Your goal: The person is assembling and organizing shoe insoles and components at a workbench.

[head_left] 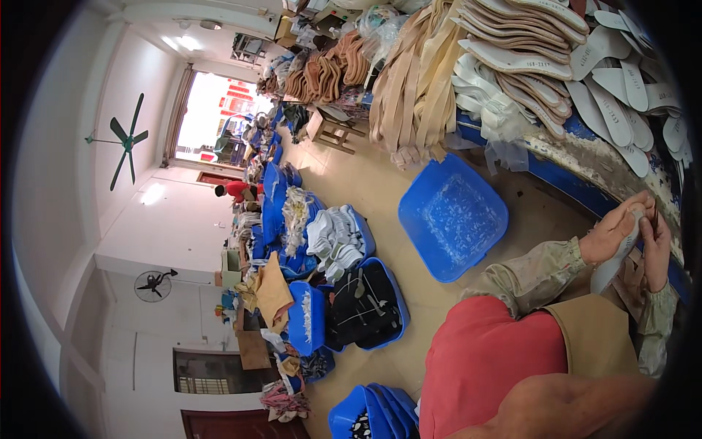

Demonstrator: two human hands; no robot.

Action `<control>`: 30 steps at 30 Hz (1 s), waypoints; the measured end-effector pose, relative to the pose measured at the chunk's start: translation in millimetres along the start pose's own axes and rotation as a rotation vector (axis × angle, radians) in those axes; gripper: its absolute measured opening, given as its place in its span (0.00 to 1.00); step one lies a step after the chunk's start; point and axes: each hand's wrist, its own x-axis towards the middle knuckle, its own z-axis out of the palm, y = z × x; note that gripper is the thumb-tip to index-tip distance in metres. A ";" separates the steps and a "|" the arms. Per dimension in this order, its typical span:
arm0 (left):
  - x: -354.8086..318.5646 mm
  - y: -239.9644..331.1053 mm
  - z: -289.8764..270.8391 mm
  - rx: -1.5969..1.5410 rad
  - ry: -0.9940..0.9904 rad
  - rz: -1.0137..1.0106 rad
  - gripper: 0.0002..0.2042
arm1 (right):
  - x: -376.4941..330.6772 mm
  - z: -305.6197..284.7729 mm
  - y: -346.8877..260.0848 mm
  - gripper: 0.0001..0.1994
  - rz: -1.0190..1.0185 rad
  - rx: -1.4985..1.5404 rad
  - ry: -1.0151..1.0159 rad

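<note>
A pale, thin insole (pixel 618 262) hangs over the person's lap, its upper end pinched in the left hand (pixel 611 231). The right hand (pixel 656 247) curls close beside it; I can't tell whether those fingers grip it too. If the pinch loosens, I'd expect the slim piece to slide lapward. Farther out, the loose insoles (pixel 613 121) overlap near the bench edge (pixel 578 164); a knock could spill some.
</note>
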 end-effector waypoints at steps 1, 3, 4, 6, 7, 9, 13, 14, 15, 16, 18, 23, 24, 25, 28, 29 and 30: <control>-1.0 -2.7 2.3 -0.017 0.017 -0.025 0.30 | 0.0 -5.9 0.8 0.09 0.033 -0.010 -0.031; -2.7 -12.2 8.8 -0.062 0.042 -0.086 0.31 | -2.8 -20.0 2.2 0.10 0.110 -0.033 -0.079; -3.0 -17.6 7.9 -0.040 -0.020 -0.059 0.32 | -7.9 -20.4 10.5 0.08 0.141 -0.032 0.014; 1.7 -18.2 6.0 -0.030 -0.088 -0.060 0.32 | -8.2 -17.0 9.9 0.06 0.162 -0.118 0.106; 3.3 -14.3 3.5 0.024 -0.079 -0.115 0.30 | -3.9 -19.6 4.3 0.06 0.191 -0.157 0.170; 11.8 8.8 -1.0 0.000 0.006 -0.157 0.26 | 18.4 -15.5 -13.7 0.06 0.112 -0.149 0.025; 10.2 -35.6 8.8 0.136 0.144 -0.172 0.21 | 7.5 -29.1 -14.8 0.07 0.312 0.004 0.025; 12.8 -40.2 13.9 0.116 0.116 -0.195 0.21 | 4.4 -35.0 -13.9 0.07 0.330 0.001 0.062; 15.6 -43.7 18.2 0.087 0.120 -0.205 0.21 | 2.2 -39.7 -12.4 0.06 0.303 -0.053 0.069; 15.7 -48.8 23.1 0.061 0.125 -0.222 0.21 | -3.2 -44.5 -8.1 0.06 0.281 -0.103 0.075; 15.7 -58.3 29.9 0.015 0.144 -0.254 0.22 | -13.5 -53.6 1.9 0.06 0.240 -0.202 0.074; 15.2 -65.4 18.1 -0.132 0.210 -0.348 0.23 | -17.9 -57.2 27.8 0.08 -0.027 -0.346 0.008; 14.8 -69.9 21.8 -0.138 0.205 -0.369 0.23 | -20.7 -59.7 32.7 0.08 -0.008 -0.343 0.020; 14.9 -74.0 26.8 -0.163 0.224 -0.359 0.23 | -22.1 -62.3 37.7 0.08 -0.002 -0.323 0.030; 15.9 -83.7 40.7 -0.230 0.286 -0.316 0.24 | -26.9 -68.1 51.1 0.09 0.001 -0.261 0.054; 13.8 -87.7 40.4 -0.227 0.285 -0.325 0.24 | -29.2 -68.3 52.7 0.09 0.007 -0.255 0.059; 10.6 -92.9 37.3 -0.168 0.252 -0.311 0.24 | -31.5 -68.3 54.1 0.09 0.009 -0.244 0.055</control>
